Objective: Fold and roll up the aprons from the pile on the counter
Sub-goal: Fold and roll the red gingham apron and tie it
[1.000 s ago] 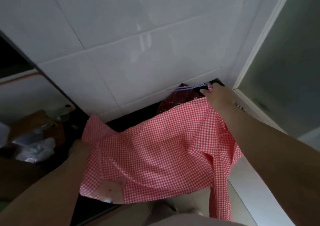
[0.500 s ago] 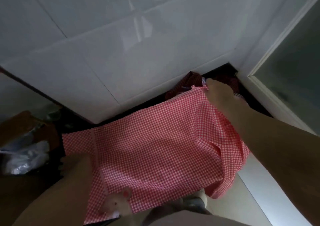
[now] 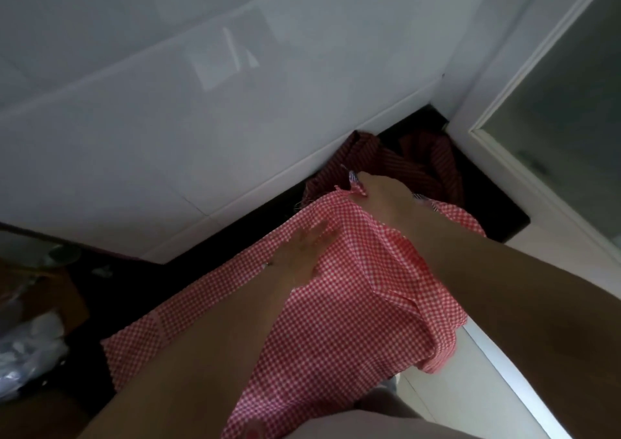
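Our left hand (image 3: pixel 304 255) lies flat on the red-and-white checked apron (image 3: pixel 336 321), fingers straight and together, pressing the cloth down on the dark counter (image 3: pixel 497 210). With our right hand (image 3: pixel 383 200) we pinch the apron's far corner, fingers curled round a bunched bit of its edge. The apron is spread across the counter in front of us, its right side hanging in folds over the edge. Just behind our right hand, in the corner by the white tiled wall (image 3: pixel 201 119), sits the pile of darker red striped aprons (image 3: pixel 423 159); our hand covers part of it. To the right we see a frosted glass door (image 3: pixel 564 102). At the far left lies some crumpled clear plastic (image 3: pixel 27 344), blurred and dim.
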A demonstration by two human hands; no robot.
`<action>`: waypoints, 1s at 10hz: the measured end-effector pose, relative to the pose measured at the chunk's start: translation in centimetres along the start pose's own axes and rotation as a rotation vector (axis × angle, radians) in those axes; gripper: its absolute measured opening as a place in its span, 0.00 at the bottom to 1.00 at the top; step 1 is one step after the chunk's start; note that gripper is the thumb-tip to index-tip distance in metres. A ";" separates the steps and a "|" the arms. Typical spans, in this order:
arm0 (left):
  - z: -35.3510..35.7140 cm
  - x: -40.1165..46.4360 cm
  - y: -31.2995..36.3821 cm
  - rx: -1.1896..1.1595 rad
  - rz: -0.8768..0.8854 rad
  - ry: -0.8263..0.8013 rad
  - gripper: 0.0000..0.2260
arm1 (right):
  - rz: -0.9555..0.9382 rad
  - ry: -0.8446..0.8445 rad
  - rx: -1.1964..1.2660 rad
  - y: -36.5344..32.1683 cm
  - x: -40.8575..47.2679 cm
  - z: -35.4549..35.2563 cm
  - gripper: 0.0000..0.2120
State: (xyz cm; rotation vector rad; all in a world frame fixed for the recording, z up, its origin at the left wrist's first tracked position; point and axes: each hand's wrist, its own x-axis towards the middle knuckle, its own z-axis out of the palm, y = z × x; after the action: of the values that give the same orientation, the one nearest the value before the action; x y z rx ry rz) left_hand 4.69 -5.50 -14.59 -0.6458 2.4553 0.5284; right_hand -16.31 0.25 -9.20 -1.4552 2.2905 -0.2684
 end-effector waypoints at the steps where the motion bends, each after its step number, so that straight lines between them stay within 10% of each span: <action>1: 0.1 1.2 0.4 0.002 -0.041 -0.046 0.38 | 0.005 -0.044 0.050 1.6 0.6 -2.2 0.21; 4: -0.9 2.5 4.1 -0.267 -0.270 0.052 0.32 | 0.203 -0.021 -0.140 9.7 2.1 -14.1 0.28; 6: -1.7 3.3 5.3 -0.032 -0.211 0.024 0.23 | 0.389 -0.415 -0.135 12.7 1.2 -19.3 0.41; 7: -0.7 5.2 4.9 0.098 -0.258 -0.176 0.31 | 0.436 -0.298 -0.263 14.7 1.2 -19.7 0.25; 8: -1.2 5.5 5.7 0.151 -0.320 -0.165 0.45 | 0.347 0.215 -0.336 15.1 0.0 -19.2 0.15; 10: -4.0 5.9 7.1 0.289 -0.311 -0.046 0.34 | 0.161 0.530 -0.085 15.2 -1.3 -18.8 0.16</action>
State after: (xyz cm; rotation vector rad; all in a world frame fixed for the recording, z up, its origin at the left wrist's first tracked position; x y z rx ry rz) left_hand -5.17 -3.64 -13.36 -0.8589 2.2686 0.0638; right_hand -36.56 7.02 2.32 -1.3469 2.8504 -0.5715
